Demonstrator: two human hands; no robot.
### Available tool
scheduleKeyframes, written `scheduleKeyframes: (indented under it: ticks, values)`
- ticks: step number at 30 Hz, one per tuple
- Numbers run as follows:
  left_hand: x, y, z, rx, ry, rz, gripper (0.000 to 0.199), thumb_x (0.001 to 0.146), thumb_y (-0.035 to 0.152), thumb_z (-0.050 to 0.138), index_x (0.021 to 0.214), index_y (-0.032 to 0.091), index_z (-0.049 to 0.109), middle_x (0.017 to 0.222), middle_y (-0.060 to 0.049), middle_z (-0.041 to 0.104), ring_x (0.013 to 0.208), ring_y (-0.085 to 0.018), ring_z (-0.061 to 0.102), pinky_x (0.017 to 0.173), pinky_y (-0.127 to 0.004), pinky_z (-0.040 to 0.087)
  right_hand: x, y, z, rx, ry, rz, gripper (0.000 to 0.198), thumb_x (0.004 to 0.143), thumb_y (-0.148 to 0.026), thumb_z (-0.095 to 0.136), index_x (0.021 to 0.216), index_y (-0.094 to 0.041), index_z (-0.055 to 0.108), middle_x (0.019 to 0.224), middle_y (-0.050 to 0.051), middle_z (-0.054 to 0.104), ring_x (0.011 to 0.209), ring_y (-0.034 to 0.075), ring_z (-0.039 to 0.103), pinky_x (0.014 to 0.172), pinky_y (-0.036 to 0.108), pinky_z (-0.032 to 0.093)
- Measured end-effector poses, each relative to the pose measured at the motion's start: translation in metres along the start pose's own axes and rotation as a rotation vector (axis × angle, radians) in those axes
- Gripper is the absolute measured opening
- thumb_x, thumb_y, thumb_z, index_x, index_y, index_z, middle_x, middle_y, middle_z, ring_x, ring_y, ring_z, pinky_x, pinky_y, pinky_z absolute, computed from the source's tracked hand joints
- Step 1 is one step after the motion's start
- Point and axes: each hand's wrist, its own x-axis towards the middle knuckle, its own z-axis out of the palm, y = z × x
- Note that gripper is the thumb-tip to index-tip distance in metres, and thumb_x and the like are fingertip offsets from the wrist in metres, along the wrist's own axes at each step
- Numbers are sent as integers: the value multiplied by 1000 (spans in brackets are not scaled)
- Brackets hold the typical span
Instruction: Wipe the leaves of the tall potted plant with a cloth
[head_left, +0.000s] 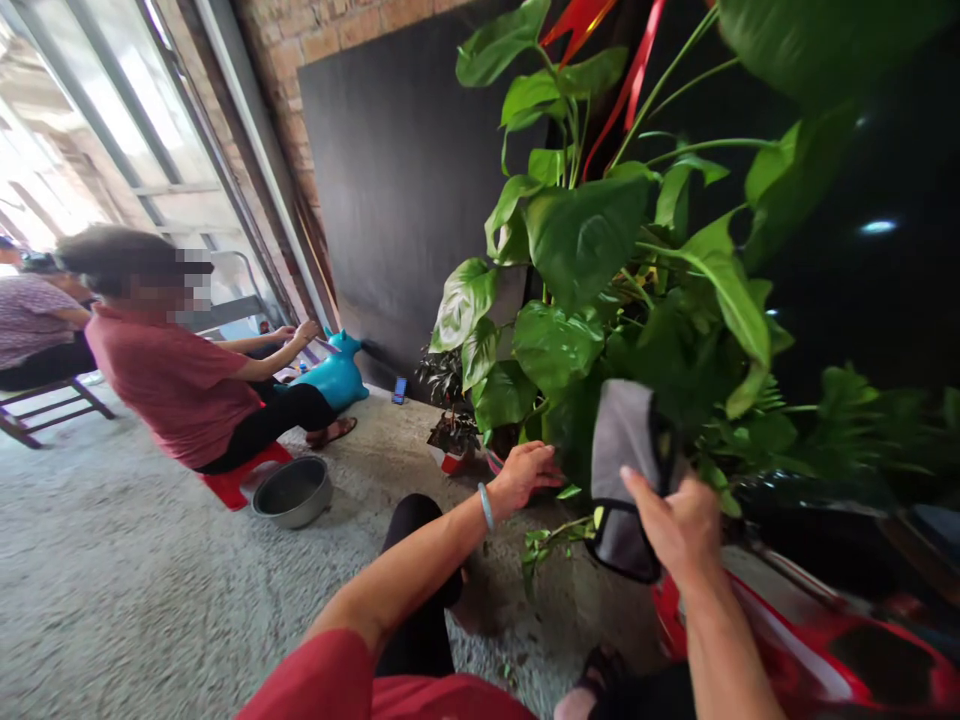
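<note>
My right hand is closed round a grey cloth with black edging, thumb on top. The cloth hangs in front of the lower leaves of a tall potted plant with broad green leaves. To its left, my left hand, with a pale bangle on the wrist, reaches to the edge of a dark low leaf. Its fingers are bent together at that leaf, and the fingertips are partly lost against it. Below both hands, a leafy sprig hangs or lies near the floor.
A smaller potted plant and a phone stand by the dark panel. At left a person in a red shirt sits near a grey basin and a blue animal-shaped toy. A red object is at lower right.
</note>
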Motion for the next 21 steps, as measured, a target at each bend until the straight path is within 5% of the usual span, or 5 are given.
scheduleKeyframes:
  ticks: [6, 10, 13, 17, 21]
  values:
    - [-58, -24, -26, 66, 132, 38, 42, 74, 39, 82, 106, 18, 67, 104, -9, 71, 96, -22, 66, 76, -29, 51, -52, 43, 13, -8, -152, 58, 43, 61, -69, 65, 73, -28, 66, 66, 12, 67, 77, 39, 68, 73, 50, 54]
    - [-101, -37, -26, -10, -131, 67, 79, 65, 44, 90, 136, 27, 61, 139, -14, 61, 124, -30, 59, 90, -35, 50, -70, 33, 13, -88, -47, -36, 53, 71, -66, 61, 97, -20, 71, 88, 17, 73, 85, 39, 68, 71, 49, 54]
    - [-106, -35, -6, -167, -236, 77, 68, 59, 42, 93, 120, 21, 71, 115, -11, 71, 106, -25, 65, 88, -33, 51, -84, 5, 34, -113, -124, -352, 47, 79, -43, 58, 118, -19, 68, 111, 17, 71, 99, 37, 67, 84, 50, 54]
    - [-96, -22, 6, -314, -34, 64, 40, 57, 42, 92, 75, 15, 70, 73, -4, 67, 68, -15, 59, 69, -28, 52, -99, -16, 52, -2, -221, -591, 53, 75, -23, 58, 128, -22, 65, 130, 13, 67, 120, 36, 60, 105, 56, 44]
    - [-91, -1, -16, -174, 103, 187, 43, 56, 42, 92, 81, 14, 73, 81, -6, 72, 70, -17, 63, 70, -29, 54, -73, -1, 50, 427, -332, -185, 33, 78, -40, 66, 106, -22, 71, 110, 10, 73, 102, 28, 66, 93, 44, 51]
